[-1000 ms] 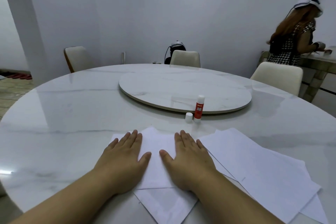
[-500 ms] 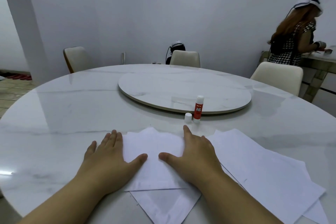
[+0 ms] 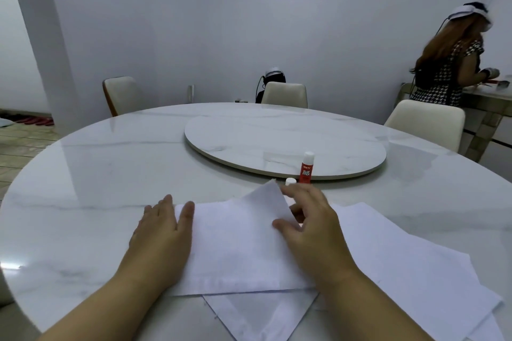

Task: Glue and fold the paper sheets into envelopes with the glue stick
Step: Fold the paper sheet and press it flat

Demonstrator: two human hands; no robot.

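Note:
A folded white paper sheet (image 3: 235, 246) lies on the marble table (image 3: 110, 174) in front of me. My left hand (image 3: 163, 232) rests flat on its left edge, fingers together. My right hand (image 3: 310, 224) pinches the paper's top flap (image 3: 270, 199) and holds it lifted off the sheet. A red and white glue stick (image 3: 307, 167) stands upright beyond my right hand, with its white cap (image 3: 290, 181) beside it on the table. A pile of loose paper sheets (image 3: 410, 266) lies to the right.
A round marble turntable (image 3: 285, 144) sits in the table's middle, just behind the glue stick. Cream chairs (image 3: 285, 94) stand around the far side. A person (image 3: 454, 63) stands at a side table at the far right.
My hands slid apart from the middle of the paper. The left went to the left edge. The right moved up and lifted the top flap.

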